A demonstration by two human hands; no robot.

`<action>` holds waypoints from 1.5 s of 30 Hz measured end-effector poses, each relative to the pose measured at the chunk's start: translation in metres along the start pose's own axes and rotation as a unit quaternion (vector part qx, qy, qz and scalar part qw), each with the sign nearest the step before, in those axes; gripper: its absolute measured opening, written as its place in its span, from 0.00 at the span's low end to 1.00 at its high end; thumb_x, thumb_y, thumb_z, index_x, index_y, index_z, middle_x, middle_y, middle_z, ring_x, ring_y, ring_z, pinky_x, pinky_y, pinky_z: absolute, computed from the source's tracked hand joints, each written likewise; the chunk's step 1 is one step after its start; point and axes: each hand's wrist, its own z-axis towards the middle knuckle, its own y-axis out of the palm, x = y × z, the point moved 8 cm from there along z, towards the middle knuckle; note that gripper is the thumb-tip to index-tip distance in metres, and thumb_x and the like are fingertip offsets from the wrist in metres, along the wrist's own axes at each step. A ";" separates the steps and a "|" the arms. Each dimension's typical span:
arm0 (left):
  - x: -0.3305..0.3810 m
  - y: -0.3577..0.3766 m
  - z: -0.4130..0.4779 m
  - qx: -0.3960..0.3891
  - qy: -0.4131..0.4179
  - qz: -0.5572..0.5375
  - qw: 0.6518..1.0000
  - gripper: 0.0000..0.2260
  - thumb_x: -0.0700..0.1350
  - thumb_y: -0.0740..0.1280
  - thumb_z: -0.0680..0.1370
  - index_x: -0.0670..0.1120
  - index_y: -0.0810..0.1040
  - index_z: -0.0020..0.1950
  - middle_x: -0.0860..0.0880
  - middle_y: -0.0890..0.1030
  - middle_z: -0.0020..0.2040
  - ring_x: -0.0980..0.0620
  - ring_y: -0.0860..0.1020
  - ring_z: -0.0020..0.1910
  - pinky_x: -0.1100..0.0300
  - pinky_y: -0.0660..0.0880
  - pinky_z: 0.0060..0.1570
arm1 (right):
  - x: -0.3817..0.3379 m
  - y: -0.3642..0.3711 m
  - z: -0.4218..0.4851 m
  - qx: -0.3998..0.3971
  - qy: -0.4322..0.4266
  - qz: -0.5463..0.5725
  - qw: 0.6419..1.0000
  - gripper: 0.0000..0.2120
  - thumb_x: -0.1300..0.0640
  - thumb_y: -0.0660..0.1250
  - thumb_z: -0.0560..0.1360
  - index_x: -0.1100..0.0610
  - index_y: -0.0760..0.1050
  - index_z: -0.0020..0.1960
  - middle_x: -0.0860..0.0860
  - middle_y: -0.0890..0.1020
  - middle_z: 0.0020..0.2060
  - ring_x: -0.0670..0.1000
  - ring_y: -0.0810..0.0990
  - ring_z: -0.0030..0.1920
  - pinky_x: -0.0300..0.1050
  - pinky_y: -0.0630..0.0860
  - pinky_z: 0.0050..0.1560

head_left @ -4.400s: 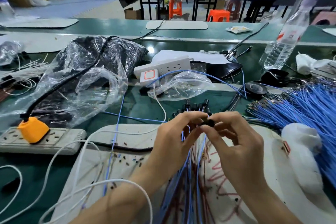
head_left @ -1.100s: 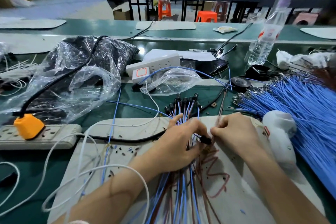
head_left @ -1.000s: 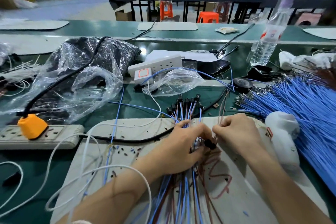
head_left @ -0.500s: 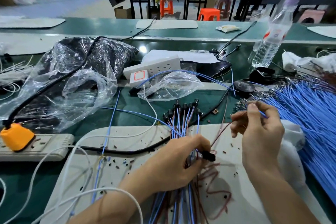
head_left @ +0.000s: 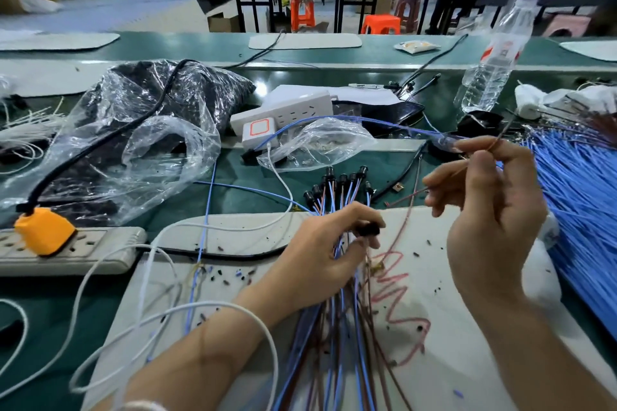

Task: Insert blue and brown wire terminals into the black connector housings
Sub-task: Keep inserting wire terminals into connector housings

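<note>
Left hand (head_left: 327,253): grip curled round the wire bundle (head_left: 337,327), black housing (head_left: 369,229) pinched at its fingertips. Right hand (head_left: 490,210), up-right of that, pinches a blue wire (head_left: 400,127) — maybe a brown one too, it's blurry. That long tail could snag the plastic bag (head_left: 317,143) beyond the grip. Open room between grips — blue pile (head_left: 584,183) crowds the right.

One head-worn camera (wide-angle) looks forward and down, close over the workbench (head_left: 43,294).

Left hand (head_left: 320,255) gripping, right hand (head_left: 493,227) raised, pinching
</note>
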 end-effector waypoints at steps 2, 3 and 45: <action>0.000 -0.001 -0.001 0.001 -0.011 0.001 1.000 0.10 0.34 0.62 0.74 0.42 0.77 0.53 0.52 0.80 0.39 0.54 0.78 0.39 0.59 0.75 0.44 | -0.007 0.006 -0.005 -0.014 -0.022 0.003 1.000 0.07 0.59 0.52 0.82 0.51 0.68 0.50 0.53 0.79 0.33 0.52 0.75 0.27 0.41 0.71 0.28; 0.000 -0.001 -0.002 0.000 -0.017 0.002 1.000 0.10 0.35 0.61 0.74 0.42 0.77 0.52 0.52 0.80 0.39 0.53 0.77 0.37 0.57 0.75 0.42 | -0.007 0.008 -0.008 -0.019 -0.024 0.001 1.000 0.07 0.58 0.52 0.82 0.50 0.67 0.50 0.54 0.78 0.32 0.52 0.74 0.26 0.41 0.71 0.28; -0.004 -0.011 0.000 0.057 0.024 0.032 0.998 0.15 0.33 0.65 0.76 0.46 0.78 0.61 0.52 0.82 0.52 0.56 0.80 0.52 0.64 0.74 0.56 | -0.022 0.028 -0.029 -0.087 -0.145 -0.079 0.982 0.07 0.53 0.52 0.83 0.49 0.68 0.54 0.47 0.78 0.34 0.40 0.77 0.33 0.36 0.73 0.33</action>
